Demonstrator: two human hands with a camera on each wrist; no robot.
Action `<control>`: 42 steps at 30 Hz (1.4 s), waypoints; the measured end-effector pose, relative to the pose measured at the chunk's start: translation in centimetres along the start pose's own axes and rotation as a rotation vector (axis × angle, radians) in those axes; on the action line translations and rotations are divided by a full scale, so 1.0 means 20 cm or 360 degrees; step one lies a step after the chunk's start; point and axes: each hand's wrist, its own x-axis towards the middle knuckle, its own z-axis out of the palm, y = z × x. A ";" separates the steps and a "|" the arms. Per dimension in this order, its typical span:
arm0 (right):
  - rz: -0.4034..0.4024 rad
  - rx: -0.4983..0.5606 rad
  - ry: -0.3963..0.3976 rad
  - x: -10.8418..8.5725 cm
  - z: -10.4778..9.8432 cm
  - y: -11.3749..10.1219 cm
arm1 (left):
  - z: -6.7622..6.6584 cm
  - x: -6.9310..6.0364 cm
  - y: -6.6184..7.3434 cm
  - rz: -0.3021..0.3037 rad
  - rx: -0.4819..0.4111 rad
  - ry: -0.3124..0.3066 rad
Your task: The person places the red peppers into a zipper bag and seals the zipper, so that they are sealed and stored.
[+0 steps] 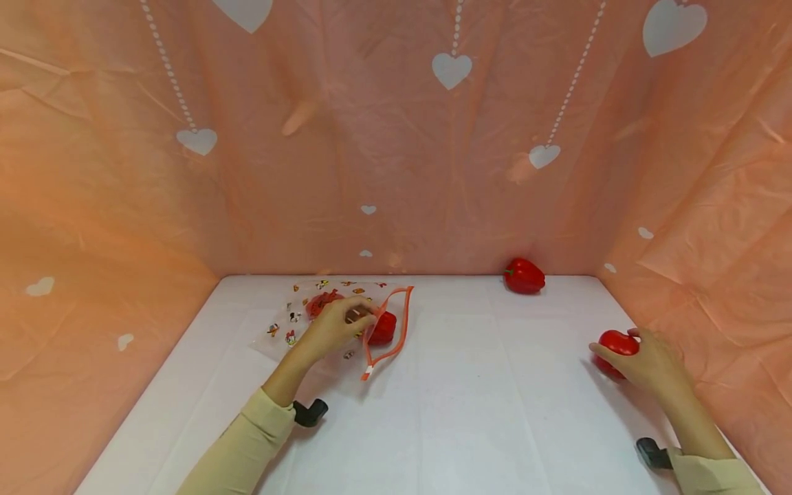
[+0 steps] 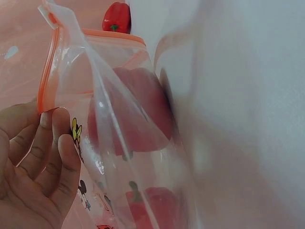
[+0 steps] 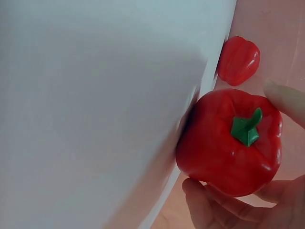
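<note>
A clear zip bag [image 1: 405, 328] with orange zip edges and cartoon prints lies at the left of the table, its mouth gaping to the right. My left hand [image 1: 337, 328] pinches the upper edge of that mouth. Inside are two red bell peppers: one [image 2: 131, 112] close to the mouth, another [image 2: 157, 205] deeper in, blurred by the plastic. On the far right, my right hand [image 1: 658, 364] grips a red bell pepper [image 3: 224, 143], thumb on one side and fingers on the other; its green stem faces the wrist camera. The pepper is at the table surface.
Another red bell pepper [image 1: 524, 276] lies at the table's back edge, right of centre. Orange curtains [image 1: 396, 172] with white hearts enclose the back and both sides of the white table [image 1: 470, 412]. The right hand is close to the right curtain.
</note>
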 end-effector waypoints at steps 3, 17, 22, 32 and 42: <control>0.0006 0.0040 -0.0003 0.00 0.00 -0.01 | 0.00 0.00 0.00 -0.0005 0.0006 -0.0002; -0.0199 0.0171 -0.0010 -0.01 0.04 -0.14 | 0.00 -0.01 0.00 -0.0020 0.0003 0.0000; -0.0237 0.0169 -0.0019 0.00 0.08 -0.21 | 0.00 0.00 0.00 -0.0040 -0.0008 -0.0004; -0.0383 0.0226 -0.0031 0.00 0.18 -0.36 | 0.01 -0.01 0.01 -0.0053 -0.0030 -0.0005; -0.0522 0.0293 -0.0073 -0.02 0.27 -0.51 | 0.00 -0.01 0.01 -0.0040 -0.0034 -0.0008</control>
